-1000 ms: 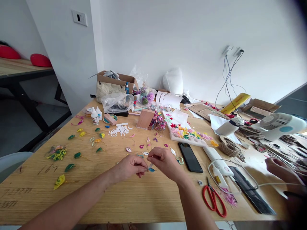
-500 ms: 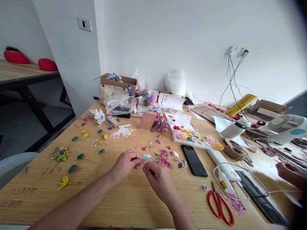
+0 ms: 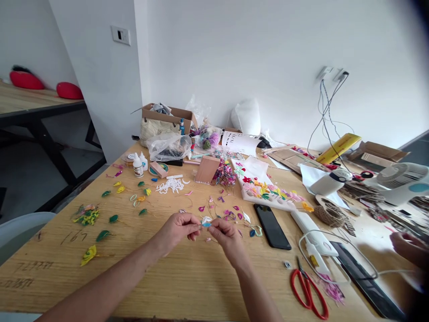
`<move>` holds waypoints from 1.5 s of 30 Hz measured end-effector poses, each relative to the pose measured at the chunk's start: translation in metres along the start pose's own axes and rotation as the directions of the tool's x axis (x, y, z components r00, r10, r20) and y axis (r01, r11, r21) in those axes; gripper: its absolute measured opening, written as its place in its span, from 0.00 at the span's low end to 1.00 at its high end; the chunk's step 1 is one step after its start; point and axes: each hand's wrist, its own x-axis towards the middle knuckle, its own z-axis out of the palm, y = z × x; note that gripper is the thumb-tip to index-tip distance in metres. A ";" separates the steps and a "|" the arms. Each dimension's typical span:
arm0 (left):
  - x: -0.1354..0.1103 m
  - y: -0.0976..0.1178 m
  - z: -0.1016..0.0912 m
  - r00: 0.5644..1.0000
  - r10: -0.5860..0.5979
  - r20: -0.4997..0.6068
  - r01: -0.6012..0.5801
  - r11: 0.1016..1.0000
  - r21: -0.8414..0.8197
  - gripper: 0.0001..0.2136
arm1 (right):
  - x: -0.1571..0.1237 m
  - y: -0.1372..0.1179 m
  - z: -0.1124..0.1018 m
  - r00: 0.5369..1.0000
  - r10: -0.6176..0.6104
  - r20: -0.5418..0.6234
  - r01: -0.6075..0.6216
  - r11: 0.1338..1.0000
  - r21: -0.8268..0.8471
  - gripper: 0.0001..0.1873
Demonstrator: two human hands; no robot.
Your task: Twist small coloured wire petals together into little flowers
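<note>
Between my two hands, above the middle of the wooden table (image 3: 161, 277), is a small blue petal-shaped piece (image 3: 206, 224). My left hand (image 3: 182, 226) pinches its left end with thumb and forefinger. At its right end, the fingertips of my right hand (image 3: 225, 230) are closed on it too. Just behind the fingers lies a white leaf-shaped piece (image 3: 206, 219). Pink and purple loops (image 3: 229, 215) are scattered beyond my right hand. Off to the left lie green leaves (image 3: 103, 235) and a yellow flower piece (image 3: 89, 255) on thin stems.
Right of my hands are a black phone (image 3: 272, 226), a white power strip (image 3: 315, 232) with a looping cable, and red-handled scissors (image 3: 309, 288). Glue bottles (image 3: 137, 165) and a pink block (image 3: 207, 169) stand farther back. Another person's hand (image 3: 409, 248) is at the right edge.
My right hand has moved up and its fingertips have come onto the blue piece, now stretched level between both hands. The view has shifted slightly.
</note>
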 end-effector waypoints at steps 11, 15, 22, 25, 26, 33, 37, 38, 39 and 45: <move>0.000 0.000 0.003 0.945 0.118 0.306 -0.246 0.871 0.425 0.09 | -0.006 -0.055 -0.015 0.939 -0.147 0.310 0.309 0.758 -0.574 0.11; -0.005 0.002 0.006 0.935 -0.013 0.354 -0.048 0.986 0.162 0.06 | 0.005 -0.036 -0.032 0.936 -0.124 0.329 0.204 0.954 -0.220 0.12; 0.001 -0.006 0.002 0.999 0.037 -0.031 -0.033 0.992 0.123 0.07 | -0.013 0.005 0.013 0.995 -0.095 -0.023 0.091 0.987 -0.133 0.12; 0.004 -0.006 0.003 0.991 0.125 -0.046 -0.097 0.913 0.395 0.07 | -0.024 -0.010 0.023 0.989 -0.142 0.041 0.146 0.892 -0.427 0.12; 0.004 -0.005 0.003 0.989 0.150 0.004 -0.136 0.883 0.450 0.08 | -0.025 -0.019 0.021 0.985 -0.153 0.079 0.172 0.845 -0.505 0.12; -0.005 0.000 0.010 0.910 0.022 0.414 -0.173 0.928 0.331 0.07 | -0.006 -0.043 -0.031 0.926 -0.137 0.352 0.277 0.880 -0.387 0.11; -0.007 0.000 0.011 0.947 -0.058 0.315 0.054 0.998 0.024 0.06 | -0.003 -0.013 -0.025 0.977 -0.085 0.197 0.085 0.996 0.009 0.12; -0.006 -0.001 0.010 0.970 -0.049 0.239 0.051 0.999 -0.003 0.07 | -0.005 -0.005 -0.017 0.990 -0.059 0.125 0.052 0.997 0.055 0.12; -0.005 -0.001 0.010 0.986 -0.032 0.162 0.031 0.999 0.008 0.07 | -0.008 0.002 -0.008 0.997 -0.041 0.060 0.036 0.997 0.072 0.12; 0.001 -0.007 0.005 0.991 0.137 -0.003 -0.122 0.893 0.432 0.08 | -0.030 -0.011 0.026 0.993 -0.107 0.053 0.119 0.929 -0.351 0.13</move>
